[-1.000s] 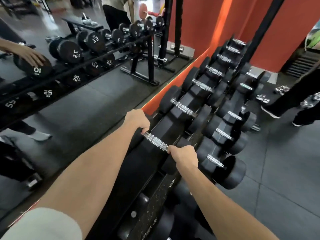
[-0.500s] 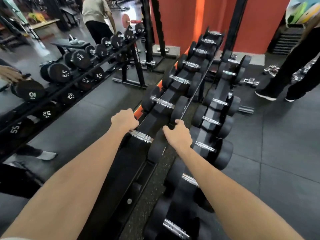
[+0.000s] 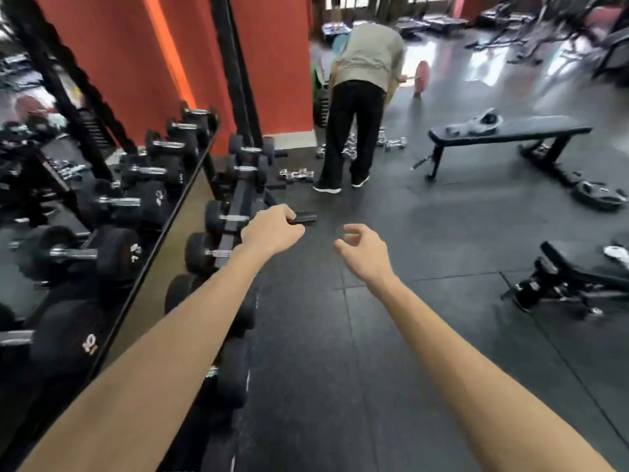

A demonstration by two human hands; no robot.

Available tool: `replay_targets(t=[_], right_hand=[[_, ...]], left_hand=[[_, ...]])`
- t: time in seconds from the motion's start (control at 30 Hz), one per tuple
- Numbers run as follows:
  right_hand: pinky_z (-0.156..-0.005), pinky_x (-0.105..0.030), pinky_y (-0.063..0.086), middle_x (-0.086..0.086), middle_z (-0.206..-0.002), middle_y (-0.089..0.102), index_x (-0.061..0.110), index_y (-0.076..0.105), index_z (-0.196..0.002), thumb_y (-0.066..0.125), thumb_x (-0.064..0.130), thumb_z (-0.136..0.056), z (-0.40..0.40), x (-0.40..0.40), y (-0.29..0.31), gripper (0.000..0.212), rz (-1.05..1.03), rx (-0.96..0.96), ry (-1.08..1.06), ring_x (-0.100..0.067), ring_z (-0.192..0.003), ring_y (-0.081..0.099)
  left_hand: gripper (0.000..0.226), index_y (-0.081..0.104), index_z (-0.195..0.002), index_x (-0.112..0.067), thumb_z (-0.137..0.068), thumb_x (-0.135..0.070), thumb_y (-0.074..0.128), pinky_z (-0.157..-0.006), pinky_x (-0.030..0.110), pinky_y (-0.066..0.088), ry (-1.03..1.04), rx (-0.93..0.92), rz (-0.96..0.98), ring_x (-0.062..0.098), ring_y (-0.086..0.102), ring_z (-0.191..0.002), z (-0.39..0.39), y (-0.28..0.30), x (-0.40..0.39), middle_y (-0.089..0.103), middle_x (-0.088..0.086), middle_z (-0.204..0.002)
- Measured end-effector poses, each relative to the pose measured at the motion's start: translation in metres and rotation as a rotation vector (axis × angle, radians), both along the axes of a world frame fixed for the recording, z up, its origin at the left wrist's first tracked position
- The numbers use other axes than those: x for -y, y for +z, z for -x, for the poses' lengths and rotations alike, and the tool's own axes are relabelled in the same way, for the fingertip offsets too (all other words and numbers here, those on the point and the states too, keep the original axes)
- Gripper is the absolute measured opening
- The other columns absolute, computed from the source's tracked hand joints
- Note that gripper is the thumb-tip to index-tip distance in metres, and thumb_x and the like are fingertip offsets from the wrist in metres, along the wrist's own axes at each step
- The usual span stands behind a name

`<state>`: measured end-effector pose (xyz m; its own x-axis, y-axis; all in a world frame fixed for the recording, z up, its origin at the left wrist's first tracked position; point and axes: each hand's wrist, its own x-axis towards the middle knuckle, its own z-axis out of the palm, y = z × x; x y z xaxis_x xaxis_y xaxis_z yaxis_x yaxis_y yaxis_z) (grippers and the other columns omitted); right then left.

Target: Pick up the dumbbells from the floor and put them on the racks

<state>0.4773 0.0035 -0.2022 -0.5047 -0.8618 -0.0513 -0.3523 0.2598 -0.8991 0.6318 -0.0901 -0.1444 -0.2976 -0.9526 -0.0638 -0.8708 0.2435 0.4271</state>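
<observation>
Both arms are stretched forward over the floor (image 3: 340, 369), and nothing is held in either hand. The left hand (image 3: 270, 233) is seen knuckles-up with its fingers loosely bent, in front of the rack (image 3: 235, 212); whether a rack foot is touched by it cannot be told. The right hand (image 3: 362, 248) is held in the air with fingers loosely curled and parted. Black dumbbells (image 3: 224, 218) are already seated along the rack beside the mirror (image 3: 85, 199). The ones still to be collected are judged to be the chrome dumbbells (image 3: 296, 174) lying on the floor past the rack's far end, with more (image 3: 394, 143) near the feet of another person (image 3: 354, 107) who is bent over there. They are well apart from both hands, so a walk towards them is called for first. Such dumbbells are to be treated as rigid and dense, heavy for their bulk, and the polished metal may be slippery; being round-ended, they could roll when nudged. Each is best taken at the middle of the handle, between the two heads, with the fingers wrapped fully round so that the weight hangs balanced. A bench (image 3: 510, 131) stands to the right, clear of the likely path, but the other person's legs are close to the pile and should be given room.
</observation>
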Motion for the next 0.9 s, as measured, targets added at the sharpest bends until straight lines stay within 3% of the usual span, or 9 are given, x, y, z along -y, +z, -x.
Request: replay_targets(t=[0.07,0.17,0.3,0.37,0.47,0.6,0.73,0.83,0.9], right_hand=[[-0.091,-0.025,0.049,0.0,-0.125,0.07,0.023,0.064,-0.13,0.071,0.032,-0.085,0.071,-0.052,0.004,0.046,0.022,0.018,-0.096,-0.016,-0.117,0.063],[-0.073,-0.016,0.048,0.005,-0.121,0.069,0.024,0.065,-0.128,0.073,0.035,-0.083,0.17,-0.135,0.009,0.048,0.04,0.024,-0.251,-0.012,-0.115,0.062],[-0.101,-0.037,0.051,0.0,-0.121,0.071,0.02,0.065,-0.128,0.072,0.029,-0.084,0.288,-0.241,0.015,0.046,0.048,0.037,-0.479,-0.015,-0.114,0.065],[-0.103,-0.036,0.05,-0.001,-0.12,0.072,0.019,0.066,-0.128,0.072,0.028,-0.085,0.342,-0.289,0.018,0.044,0.067,0.048,-0.604,-0.015,-0.111,0.066],[-0.097,-0.028,0.049,0.001,-0.116,0.073,0.021,0.068,-0.124,0.073,0.028,-0.083,0.419,-0.359,0.021,0.042,0.078,0.059,-0.785,-0.011,-0.103,0.066],[-0.092,-0.034,0.056,0.007,-0.109,0.072,0.022,0.067,-0.126,0.072,0.028,-0.082,0.517,-0.438,0.026,0.044,0.081,0.071,-0.943,-0.009,-0.102,0.067],[-0.082,-0.028,0.055,0.004,-0.12,0.071,0.023,0.066,-0.127,0.071,0.029,-0.085,0.61,-0.505,0.028,0.043,0.113,0.062,-1.129,-0.012,-0.106,0.067],[-0.082,-0.031,0.056,0.004,-0.118,0.072,0.024,0.066,-0.125,0.071,0.028,-0.084,0.667,-0.553,0.034,0.042,0.154,0.09,-1.269,-0.014,-0.104,0.068],[-0.075,-0.024,0.051,0.006,-0.114,0.073,0.025,0.066,-0.124,0.071,0.029,-0.082,0.706,-0.588,0.036,0.042,0.198,0.1,-1.35,-0.013,-0.105,0.067]], left_hand=[[0.043,0.062,-0.124,-0.04,-0.08,-0.041,0.06,-0.089,0.033,0.045,-0.087,-0.029,-0.01,0.022,0.06,-0.114,0.084,0.0,-0.04,0.065,-0.006,-0.124],[0.045,0.061,-0.122,-0.04,-0.078,-0.043,0.061,-0.09,0.033,0.045,-0.237,-0.062,-0.046,0.02,0.06,-0.111,0.202,-0.001,-0.104,0.066,-0.009,-0.12],[0.045,0.061,-0.122,-0.04,-0.077,-0.043,0.061,-0.094,0.035,0.047,-0.452,-0.051,-0.081,0.018,0.06,-0.107,0.345,0.004,-0.185,0.067,-0.012,-0.115],[0.045,0.06,-0.122,-0.041,-0.077,-0.044,0.06,-0.093,0.035,0.048,-0.561,-0.056,-0.1,0.016,0.058,-0.1,0.413,0.008,-0.219,0.067,-0.014,-0.106],[0.044,0.061,-0.122,-0.04,-0.079,-0.045,0.061,-0.096,0.038,0.049,-0.733,-0.057,-0.116,0.018,0.06,-0.107,0.518,0.011,-0.271,0.067,-0.012,-0.118],[0.036,0.061,-0.116,-0.04,-0.08,-0.042,0.059,-0.097,0.041,0.05,-0.93,-0.043,-0.12,0.022,0.06,-0.111,0.648,0.016,-0.342,0.065,-0.008,-0.123],[0.031,0.066,-0.111,-0.038,-0.081,-0.038,0.06,-0.095,0.036,0.05,-1.037,-0.162,-0.08,0.024,0.062,-0.112,0.776,0.023,-0.406,0.068,-0.007,-0.119],[0.028,0.066,-0.108,-0.04,-0.081,-0.037,0.059,-0.092,0.034,0.05,-1.141,-0.235,-0.092,0.021,0.062,-0.11,0.858,0.026,-0.456,0.071,-0.014,-0.109],[0.028,0.065,-0.107,-0.04,-0.08,-0.037,0.059,-0.087,0.031,0.046,-1.221,-0.261,-0.113,0.017,0.062,-0.107,0.912,0.025,-0.496,0.071,-0.02,-0.103]])
